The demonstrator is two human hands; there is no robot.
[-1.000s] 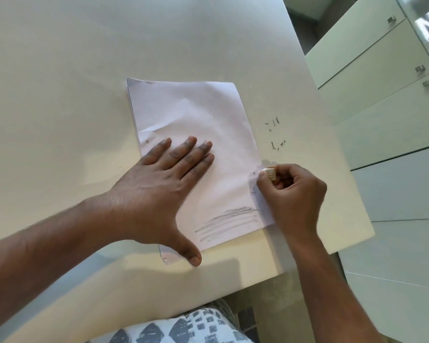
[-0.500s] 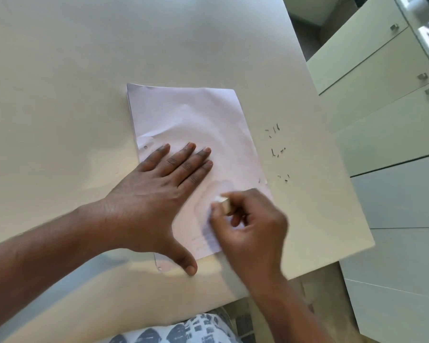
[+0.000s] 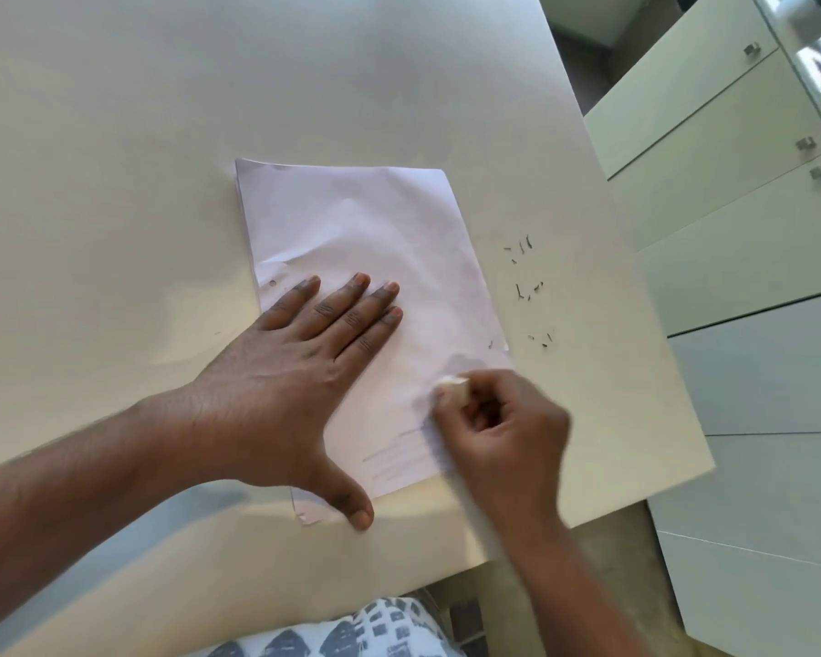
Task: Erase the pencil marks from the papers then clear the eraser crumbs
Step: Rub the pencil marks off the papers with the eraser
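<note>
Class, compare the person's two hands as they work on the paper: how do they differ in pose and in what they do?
The left hand lies flat with fingers straight, pressing the paper down; the right hand is curled, pinching the eraser. The left hand looks sharp, while the right hand is blurred. The left hand sits mid-sheet; the right hand is near the pencil marks. Both hands meet the same sheet.

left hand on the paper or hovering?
Touching. The head view shows the left hand lying flat on the paper, fingers spread straight across the sheet with no gap or shadow beneath, the thumb reaching past the near edge.
</note>
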